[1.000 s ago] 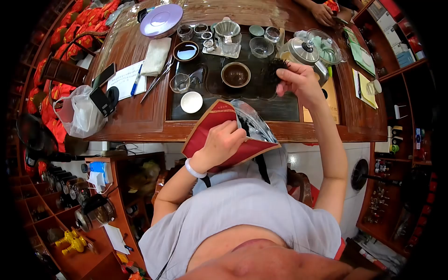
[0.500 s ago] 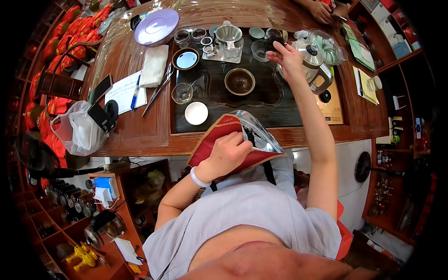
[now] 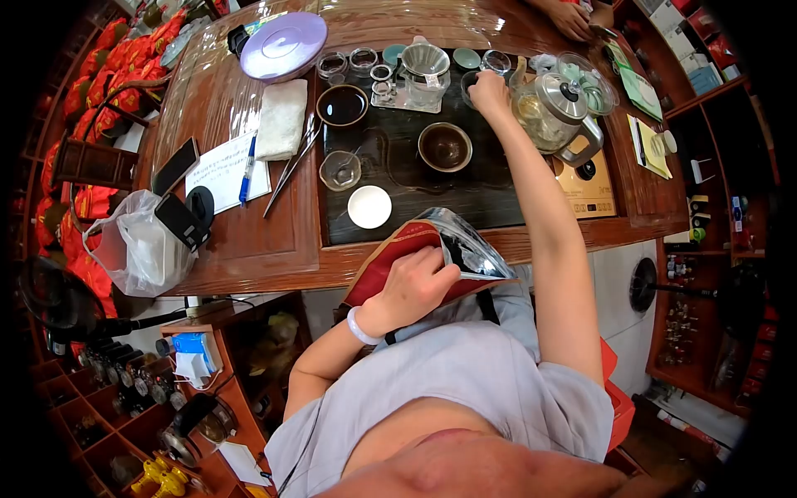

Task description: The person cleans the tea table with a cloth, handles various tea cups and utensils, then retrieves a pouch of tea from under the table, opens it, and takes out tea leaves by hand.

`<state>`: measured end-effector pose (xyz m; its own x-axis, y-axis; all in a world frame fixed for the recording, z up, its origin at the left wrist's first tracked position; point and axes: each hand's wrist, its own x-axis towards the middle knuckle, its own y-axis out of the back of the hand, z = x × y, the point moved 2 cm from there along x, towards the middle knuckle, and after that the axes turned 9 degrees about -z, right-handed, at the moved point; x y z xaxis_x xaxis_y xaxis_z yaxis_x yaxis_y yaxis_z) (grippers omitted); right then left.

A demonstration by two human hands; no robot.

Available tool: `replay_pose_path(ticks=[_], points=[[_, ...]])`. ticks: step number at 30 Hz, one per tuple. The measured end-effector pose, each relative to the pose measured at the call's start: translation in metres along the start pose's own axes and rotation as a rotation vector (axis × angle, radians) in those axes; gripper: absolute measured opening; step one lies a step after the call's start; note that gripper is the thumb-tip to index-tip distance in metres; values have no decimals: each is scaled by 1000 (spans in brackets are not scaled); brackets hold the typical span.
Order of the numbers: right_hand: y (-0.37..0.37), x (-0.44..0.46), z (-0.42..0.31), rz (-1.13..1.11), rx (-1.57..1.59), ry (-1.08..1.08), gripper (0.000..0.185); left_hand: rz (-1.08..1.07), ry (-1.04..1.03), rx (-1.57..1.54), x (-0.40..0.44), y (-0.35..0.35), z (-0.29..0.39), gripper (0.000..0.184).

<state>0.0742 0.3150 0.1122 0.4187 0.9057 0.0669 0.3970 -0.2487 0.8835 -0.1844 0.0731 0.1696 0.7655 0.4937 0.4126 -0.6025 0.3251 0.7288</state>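
A red foil-lined bag [image 3: 383,267] is gripped at its opening by my left hand [image 3: 415,286], near the table's front edge. My right hand [image 3: 490,93] reaches over a small glass bowl [image 3: 466,88] at the back of the dark tea tray [image 3: 498,199]; its fingers are bunched, and dark material shows beside them. A glass kettle [image 3: 548,112] stands just right of that hand. Nearer me are a brown bowl [image 3: 445,148] and a white cup [image 3: 369,207]. Glass cups and a strainer [image 3: 425,62] stand left of my right hand.
A dark bowl [image 3: 342,106], tongs [image 3: 290,170], a white towel [image 3: 282,120], a purple disc [image 3: 282,46], paper with a pen [image 3: 247,170] and a plastic bag [image 3: 145,241] lie to the left. Another person's hand [image 3: 573,20] rests at the back right.
My right hand has moved away from me and down to the glass bowl with the dark clump it held in the air. My left hand still holds the bag.
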Motion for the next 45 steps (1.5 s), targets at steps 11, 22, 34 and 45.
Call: replay_pose_path(ticks=[11, 22, 34, 45], points=[[30, 5, -20, -317, -153, -36, 25, 65, -12, -23, -10, 7, -4, 17], [23, 2, 3, -155, -216, 147, 18, 51, 26, 3, -11, 8, 0, 12], [31, -17, -6, -185, -338, 219, 21, 37, 76, -28, -9, 11, 3, 14], [6, -31, -13, -184, -380, 470, 14, 14, 127, -42, -12, 10, -2, 16]])
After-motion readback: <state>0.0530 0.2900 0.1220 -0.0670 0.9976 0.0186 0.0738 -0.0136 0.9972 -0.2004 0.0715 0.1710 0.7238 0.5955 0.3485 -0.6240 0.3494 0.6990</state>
